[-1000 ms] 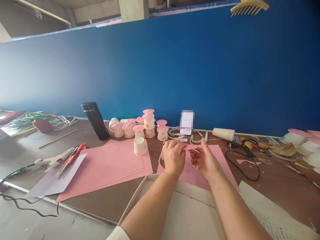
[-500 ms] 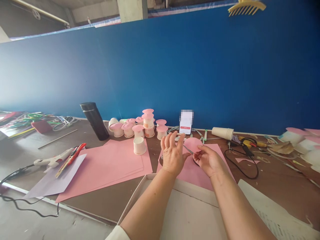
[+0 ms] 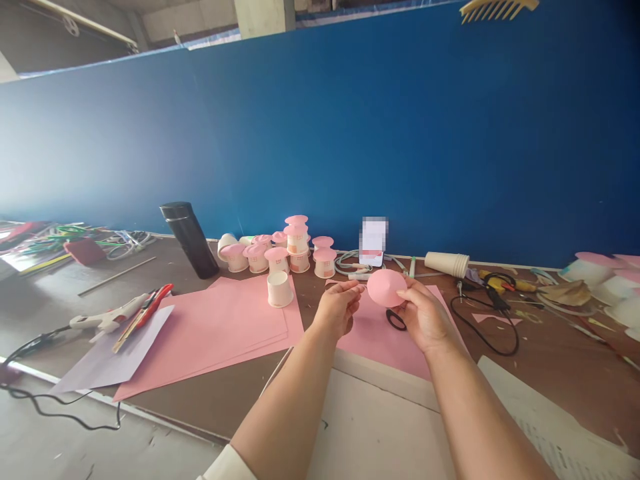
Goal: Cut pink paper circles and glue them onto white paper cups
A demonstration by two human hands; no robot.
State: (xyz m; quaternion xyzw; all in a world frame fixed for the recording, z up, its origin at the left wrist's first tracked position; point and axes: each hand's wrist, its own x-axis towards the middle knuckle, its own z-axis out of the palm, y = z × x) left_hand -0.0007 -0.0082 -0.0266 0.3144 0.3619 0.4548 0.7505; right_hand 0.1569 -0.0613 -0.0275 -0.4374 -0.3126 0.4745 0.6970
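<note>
A round pink paper disc point(image 3: 386, 288), slightly peaked at its middle, is pinched at its right edge by my right hand point(image 3: 424, 319). My left hand point(image 3: 339, 310) is just left of the disc with its fingers curled and closed; whatever is between them cannot be made out. Below the disc, a black scissors handle loop point(image 3: 396, 328) shows over a pink paper sheet point(image 3: 373, 343); the rest is hidden. Left of my hands, a plain white paper cup point(image 3: 279, 291) stands on stacked pink sheets point(image 3: 215, 333). Behind it are several upside-down cups with pink paper tops point(image 3: 277, 257).
A white box lid point(image 3: 380, 427) lies under my forearms. A glue gun point(image 3: 107, 317) and red utility knife point(image 3: 145, 313) lie left, near a black flask point(image 3: 190, 240). A phone point(image 3: 373, 237) stands behind. Stacked cups point(image 3: 447, 264) and a black cable point(image 3: 515, 337) are right.
My left hand has gone from spread fingers to curled ones and dropped lower. The pink disc now faces me more fully, still in my right hand. The black loop shows more clearly.
</note>
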